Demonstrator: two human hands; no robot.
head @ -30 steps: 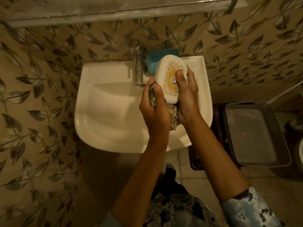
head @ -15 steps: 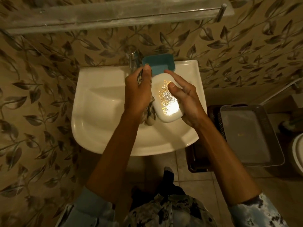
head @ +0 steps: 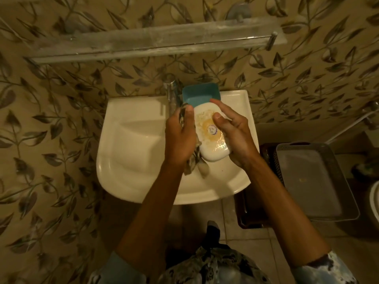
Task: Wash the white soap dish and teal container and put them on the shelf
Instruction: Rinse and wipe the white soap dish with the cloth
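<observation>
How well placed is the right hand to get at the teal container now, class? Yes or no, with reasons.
Probably yes for reach: the teal container sits on the sink rim just beyond the right hand, nothing between. But that hand holds the soap dish, so it must free itself first.

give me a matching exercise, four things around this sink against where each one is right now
1 white soap dish
2 teal container
3 cloth
4 grey basket

A in the left hand
B right of the sink
C in the right hand
D on the sink's back rim

Pairs: 1-C, 2-D, 3-A, 4-B
</observation>
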